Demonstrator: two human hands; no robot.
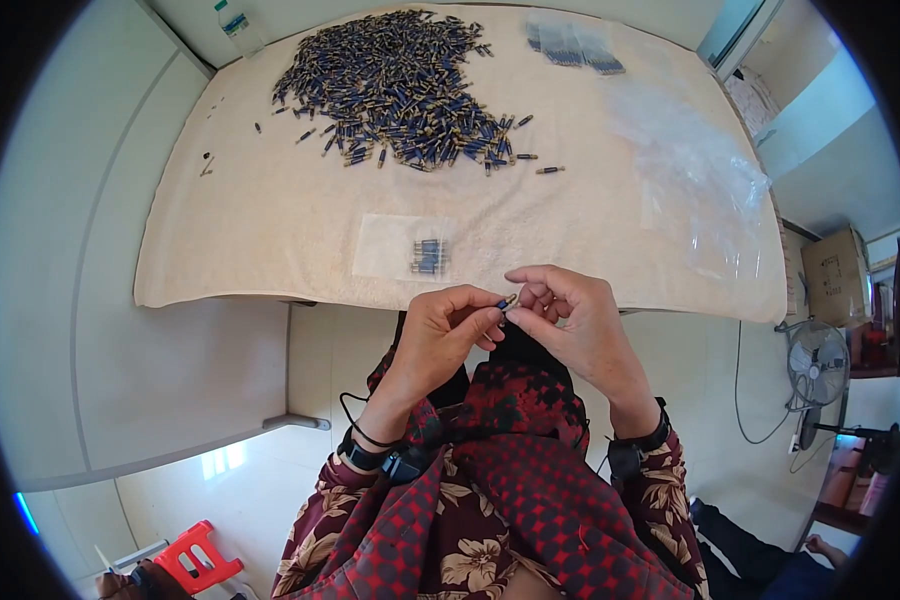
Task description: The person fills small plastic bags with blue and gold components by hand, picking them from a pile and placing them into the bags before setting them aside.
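Note:
My left hand (440,335) pinches a small blue cylinder with brass-coloured ends (506,302) between thumb and fingers, just in front of the table edge. Close against its brass end is the thumb of my right hand (570,315). That hand's index finger is stretched out above, apart from the thumb, and its other fingers are loosely curled. Beyond my hands, a clear plastic bag (382,245) lies flat on the table with several of the same blue cylinders (429,256) at its right side. Farther back, a large heap of such cylinders (390,85) spreads over the cloth.
A beige cloth (270,220) covers the table. Filled clear bags (575,48) lie at the back right, with loose plastic bags (690,180) nearer. A bottle (235,25) stands back left. A fan (818,365) and cardboard box (836,278) are right; a red plastic stool (198,558) is lower left.

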